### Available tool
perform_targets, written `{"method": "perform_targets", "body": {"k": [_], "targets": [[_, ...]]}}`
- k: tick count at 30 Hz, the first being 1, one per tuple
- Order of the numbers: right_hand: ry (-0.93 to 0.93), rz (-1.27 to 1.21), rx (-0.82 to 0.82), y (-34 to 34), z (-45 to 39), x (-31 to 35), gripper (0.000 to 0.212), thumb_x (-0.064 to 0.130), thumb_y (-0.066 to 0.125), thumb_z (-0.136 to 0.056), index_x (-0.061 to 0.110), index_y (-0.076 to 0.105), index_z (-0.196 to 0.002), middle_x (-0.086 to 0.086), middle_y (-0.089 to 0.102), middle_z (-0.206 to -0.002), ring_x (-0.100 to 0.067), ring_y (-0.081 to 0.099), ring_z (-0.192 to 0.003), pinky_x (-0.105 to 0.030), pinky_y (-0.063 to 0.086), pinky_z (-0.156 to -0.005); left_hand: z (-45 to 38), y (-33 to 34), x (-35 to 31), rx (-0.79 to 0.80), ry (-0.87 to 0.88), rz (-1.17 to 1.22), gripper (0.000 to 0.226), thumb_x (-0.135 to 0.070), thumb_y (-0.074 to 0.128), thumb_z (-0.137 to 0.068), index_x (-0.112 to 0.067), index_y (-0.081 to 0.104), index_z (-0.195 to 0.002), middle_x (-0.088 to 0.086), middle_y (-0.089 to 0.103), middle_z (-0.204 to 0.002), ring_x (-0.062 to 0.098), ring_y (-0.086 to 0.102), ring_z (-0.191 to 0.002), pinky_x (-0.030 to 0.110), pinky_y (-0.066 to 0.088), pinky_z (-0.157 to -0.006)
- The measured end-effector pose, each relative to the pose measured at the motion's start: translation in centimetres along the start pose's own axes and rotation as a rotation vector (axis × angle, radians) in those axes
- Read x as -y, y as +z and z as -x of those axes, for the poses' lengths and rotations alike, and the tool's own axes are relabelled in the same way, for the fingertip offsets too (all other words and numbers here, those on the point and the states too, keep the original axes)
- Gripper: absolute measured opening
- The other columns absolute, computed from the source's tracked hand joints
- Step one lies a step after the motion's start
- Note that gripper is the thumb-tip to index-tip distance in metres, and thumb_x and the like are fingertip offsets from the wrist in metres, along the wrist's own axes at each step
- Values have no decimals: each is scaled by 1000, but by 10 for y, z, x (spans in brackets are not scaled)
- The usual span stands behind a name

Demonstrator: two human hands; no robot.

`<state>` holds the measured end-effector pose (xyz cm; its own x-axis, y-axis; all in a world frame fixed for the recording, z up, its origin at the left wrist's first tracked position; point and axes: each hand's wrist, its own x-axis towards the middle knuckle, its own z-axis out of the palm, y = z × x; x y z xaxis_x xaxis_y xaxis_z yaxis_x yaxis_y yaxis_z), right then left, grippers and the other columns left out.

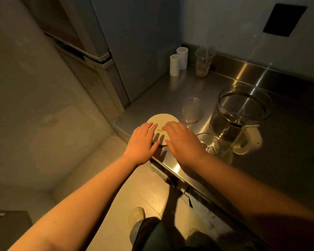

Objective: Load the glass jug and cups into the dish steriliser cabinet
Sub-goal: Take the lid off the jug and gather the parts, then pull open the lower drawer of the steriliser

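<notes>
- Glass jug (241, 116) is standing upright on the steel counter (288, 142), well to the right of both hands and a little beyond them, its pale handle (248, 140) turning toward the person; it is holding some dark liquid, so it looks better lifted by the handle with the other hand under its base, and probably emptied first.
- Round pale lid (163, 121) is lying flat at the counter's near left corner, directly under both hands; judging by its size it may be belonging to the jug, though that cannot be told for sure.
- Left hand (141, 142) is hovering or resting over the lid's left edge with fingers straight and spread, gripping nothing.
- Right hand (183, 142) is doing the same over the lid's right side, fingers straight and holding nothing; whether either palm is actually touching the lid cannot be told.
- One clear cup (191, 109) is standing just beyond the right hand's fingertips, and a second cup (208, 143) is sitting just to the right of that hand, between it and the jug.
- Since both cups are crowding the right hand, the person is best sliding the lid toward the left, away from them, and lifting glassware one piece at a time.
</notes>
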<state>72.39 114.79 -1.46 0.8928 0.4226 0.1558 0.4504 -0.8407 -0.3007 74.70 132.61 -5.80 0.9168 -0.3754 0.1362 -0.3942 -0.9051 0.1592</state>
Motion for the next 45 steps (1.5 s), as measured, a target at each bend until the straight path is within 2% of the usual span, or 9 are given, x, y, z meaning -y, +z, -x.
{"method": "perform_targets", "body": {"k": [2,6,9,14,22,26,33,39,45], "targets": [[-6,18,56,18,-22,18,41,23,48,-95,16,39,-133,-4,43,-134,-20,40,-119,-30,39,-93,4,0,33,45,-25,-11,59,-43,47,-92,-13,35,-141,9,40,-143,25,34,-132,38,26,-110],[113,-26,139,59,-69,45,38,24,49,-94,15,42,-131,-5,46,-128,-22,42,-115,-34,44,-87,-3,4,97,174,-14,12,60,-40,47,-93,-13,30,-144,10,34,-147,24,29,-136,37,25,-111],[230,-72,170,92,-100,62,38,23,51,-93,15,43,-129,-6,46,-126,-22,42,-116,-35,42,-87,-15,7,141,255,103,20,55,-32,48,-94,-11,33,-142,11,35,-145,25,32,-133,33,26,-109],[400,-62,159,123,-131,83,29,17,53,-91,13,50,-120,-7,49,-118,-24,46,-111,-37,44,-87,-41,6,190,339,310,28,46,-24,49,-93,-12,40,-137,11,41,-136,27,40,-123,36,36,-100],[541,25,177,139,-157,92,28,12,47,-91,11,50,-119,-8,48,-117,-24,46,-107,-35,44,-81,-84,15,211,385,525,29,33,-19,49,-93,-11,49,-125,11,46,-121,26,45,-108,37,44,-85],[593,65,170,147,-167,94,27,11,47,-91,11,50,-118,-8,48,-115,-23,44,-106,-30,41,-77,-94,27,217,370,586,14,28,-18,50,-93,-11,51,-120,10,47,-117,25,45,-106,33,42,-78],[730,111,221,140,-193,116,25,8,57,-86,9,52,-110,-9,49,-111,-24,47,-102,-28,36,-69,-101,17,243,340,721,76,37,-18,48,-94,-12,45,-130,9,48,-122,25,45,-109,35,43,-84],[719,114,-62,126,-283,177,27,15,55,-83,9,50,-109,-10,48,-111,-28,47,-105,-38,42,-75,-138,-53,335,118,835,118,41,-20,51,-90,-11,46,-131,9,51,-121,26,47,-108,39,45,-87],[617,219,-214,119,-401,249,45,15,61,-79,7,49,-122,-12,49,-114,-30,47,-104,-41,46,-77,-181,-127,465,-63,764,92,50,-20,59,-87,-13,45,-134,7,48,-132,23,44,-122,35,36,-102]]}}
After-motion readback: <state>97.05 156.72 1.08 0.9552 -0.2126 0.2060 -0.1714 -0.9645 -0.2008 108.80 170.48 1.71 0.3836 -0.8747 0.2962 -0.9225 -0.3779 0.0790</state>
